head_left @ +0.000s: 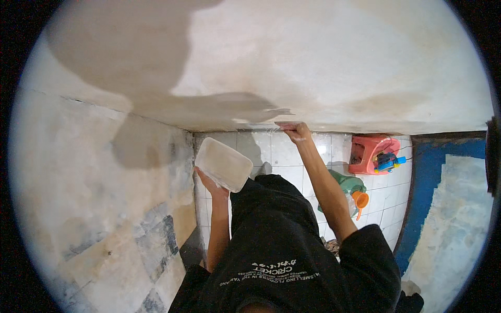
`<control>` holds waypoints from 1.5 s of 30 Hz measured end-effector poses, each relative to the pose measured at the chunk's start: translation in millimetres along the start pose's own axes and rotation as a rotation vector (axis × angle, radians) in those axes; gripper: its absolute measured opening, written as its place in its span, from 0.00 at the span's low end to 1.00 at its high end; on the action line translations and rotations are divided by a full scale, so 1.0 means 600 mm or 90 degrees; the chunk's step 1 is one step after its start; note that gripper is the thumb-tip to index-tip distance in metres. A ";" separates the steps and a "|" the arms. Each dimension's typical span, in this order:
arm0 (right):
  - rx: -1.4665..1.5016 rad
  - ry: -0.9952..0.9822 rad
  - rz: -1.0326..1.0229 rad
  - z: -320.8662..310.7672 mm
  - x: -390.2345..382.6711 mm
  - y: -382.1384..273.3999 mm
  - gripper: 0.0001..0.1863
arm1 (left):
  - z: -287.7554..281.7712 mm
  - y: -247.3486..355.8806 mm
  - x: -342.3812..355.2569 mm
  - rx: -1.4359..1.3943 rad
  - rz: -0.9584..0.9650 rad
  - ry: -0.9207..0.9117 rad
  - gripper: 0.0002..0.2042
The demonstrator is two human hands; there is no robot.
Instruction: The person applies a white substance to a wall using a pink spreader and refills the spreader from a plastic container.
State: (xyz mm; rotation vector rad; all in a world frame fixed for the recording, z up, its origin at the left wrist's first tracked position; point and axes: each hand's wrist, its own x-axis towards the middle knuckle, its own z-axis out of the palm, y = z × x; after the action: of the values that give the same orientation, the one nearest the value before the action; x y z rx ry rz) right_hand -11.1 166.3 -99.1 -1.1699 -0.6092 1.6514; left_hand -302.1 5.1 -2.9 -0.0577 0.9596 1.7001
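My left hand [214, 183] grips a white rectangular tub [223, 163] from below and along its near side. Whitish, cloudy contents seem to fill the tub, though I cannot tell liquid from paste. Ahead and to the right, my right hand [296, 131] is up at the pale plastered wall [334, 62]. Its fingers are drawn together, and a thin dark edge shows at their tips; what it belongs to is too small to make out. Fine whitish streaks appear just beside those fingertips, and whitish residue marks the hand.
On the white tiled floor [282, 151] a pink plastic stool [365, 151] bears a blue-and-yellow object [389, 163]. Nearer stands a green container [348, 182] with an orange dipper [360, 199]. A patchy wall [151, 208] closes the left; a blue-edged surface [425, 198] bounds the right.
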 end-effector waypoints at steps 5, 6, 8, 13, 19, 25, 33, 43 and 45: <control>-0.465 -0.086 -0.204 0.084 -0.034 -0.165 0.15 | -0.045 0.019 0.009 -0.015 0.002 0.029 0.34; -0.163 -0.072 -0.121 0.089 -0.072 -0.197 0.16 | -0.055 0.018 0.012 -0.005 0.003 0.012 0.34; 0.294 0.028 0.017 0.154 -0.172 -0.271 0.17 | -0.089 0.024 0.022 0.004 0.023 -0.010 0.34; 0.344 0.116 0.049 0.086 -0.183 -0.199 0.18 | -0.093 0.026 0.034 -0.019 0.020 -0.020 0.34; -0.256 -0.001 -0.102 -0.050 -0.014 -0.163 0.15 | -0.012 0.019 0.030 0.014 0.021 -0.035 0.33; 0.286 0.041 -0.114 0.095 -0.237 -0.333 0.15 | -0.033 -0.005 0.031 -0.013 -0.002 -0.032 0.32; 0.414 -0.199 0.082 -0.102 -0.021 -0.013 0.19 | -0.020 -0.008 0.007 0.022 0.000 -0.043 0.32; 0.296 -0.007 0.013 0.067 -0.098 -0.241 0.15 | -0.068 0.013 0.009 0.041 0.021 0.015 0.34; 0.297 0.017 -0.011 0.071 -0.156 -0.235 0.14 | -0.081 0.004 0.011 -0.005 -0.005 -0.020 0.34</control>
State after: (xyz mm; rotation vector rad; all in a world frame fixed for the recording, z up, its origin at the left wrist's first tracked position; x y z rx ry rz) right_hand 15.4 141.6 71.9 -0.8399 -0.1960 1.6455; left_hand -327.2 -19.5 -37.0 -0.0392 0.9287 1.6928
